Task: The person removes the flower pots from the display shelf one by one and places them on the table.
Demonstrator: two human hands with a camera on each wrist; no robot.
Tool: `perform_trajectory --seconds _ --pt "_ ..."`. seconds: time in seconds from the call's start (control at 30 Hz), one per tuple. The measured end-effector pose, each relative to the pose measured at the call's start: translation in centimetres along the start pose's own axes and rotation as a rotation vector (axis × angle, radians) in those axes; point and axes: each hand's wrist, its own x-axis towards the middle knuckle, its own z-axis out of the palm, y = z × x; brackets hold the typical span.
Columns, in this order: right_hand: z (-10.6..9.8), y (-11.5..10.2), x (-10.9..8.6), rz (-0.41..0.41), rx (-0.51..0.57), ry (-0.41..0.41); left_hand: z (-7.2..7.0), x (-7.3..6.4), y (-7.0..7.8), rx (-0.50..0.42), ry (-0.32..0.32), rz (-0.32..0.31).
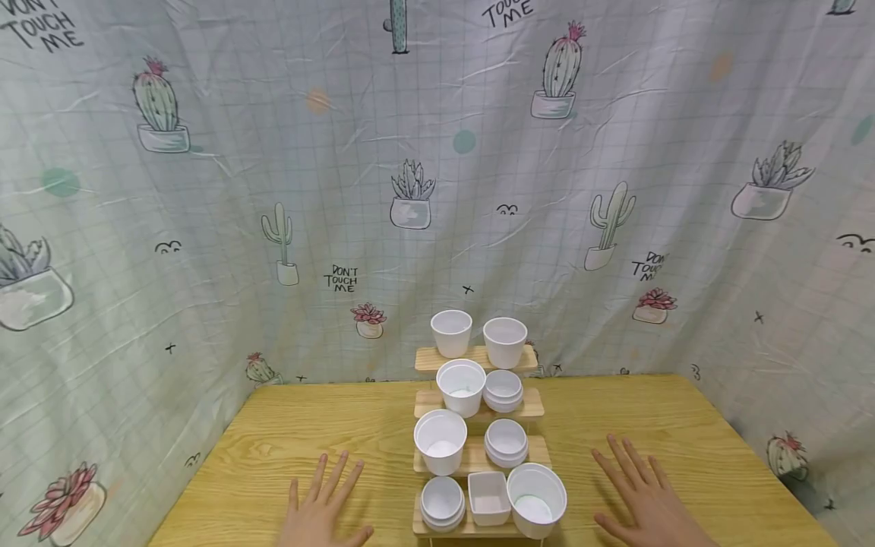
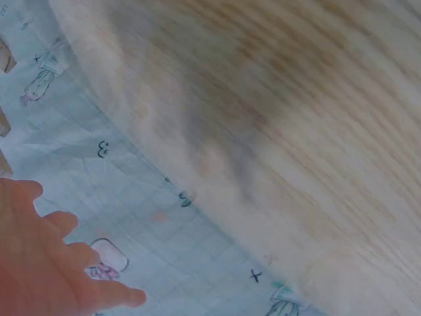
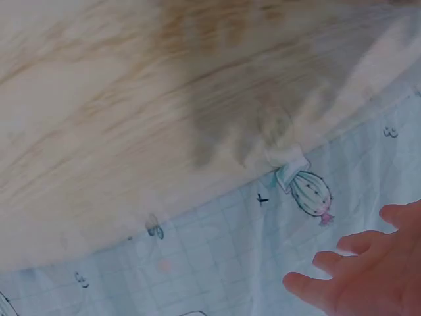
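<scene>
The yellow wood-grain desk (image 1: 307, 425) spans the lower frame. At lower centre sits the pale wooden four-tier stand (image 1: 475, 456), every tier occupied; loading appears complete, though any remaining step cannot be determined. Each tier's long axis runs left to right; the tiers climb toward mid-frame. The left hand (image 1: 321, 509), lower left of centre, and right hand (image 1: 645, 505), lower right, hold nothing, fingers spread. The round white plastic-looking pots (image 1: 443, 448) and one square white pot (image 1: 488, 497) stand upright, mouths upward.

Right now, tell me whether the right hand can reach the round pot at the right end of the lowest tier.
Probably yes: the right hand is empty, and only bare tabletop shows between it and that round pot.
</scene>
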Motion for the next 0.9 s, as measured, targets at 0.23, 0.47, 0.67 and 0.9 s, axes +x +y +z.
perform_trajectory --seconds 0.23,0.47,0.67,0.9 --pt "-0.5 -0.7 0.4 -0.048 -0.024 0.041 -0.7 0.0 0.8 -0.025 -0.002 0.032" --pt "-0.8 -1.1 0.7 -0.096 -0.007 0.074 -1.0 0.2 1.6 -0.007 0.040 0.099" --pt "-1.9 -2.0 1.2 -0.144 -0.009 0.094 -1.4 0.5 2.2 0.003 0.073 0.176" --pt "-2.7 -3.2 1.8 -0.182 -0.011 0.112 -1.8 0.8 2.9 -0.026 0.114 0.263"
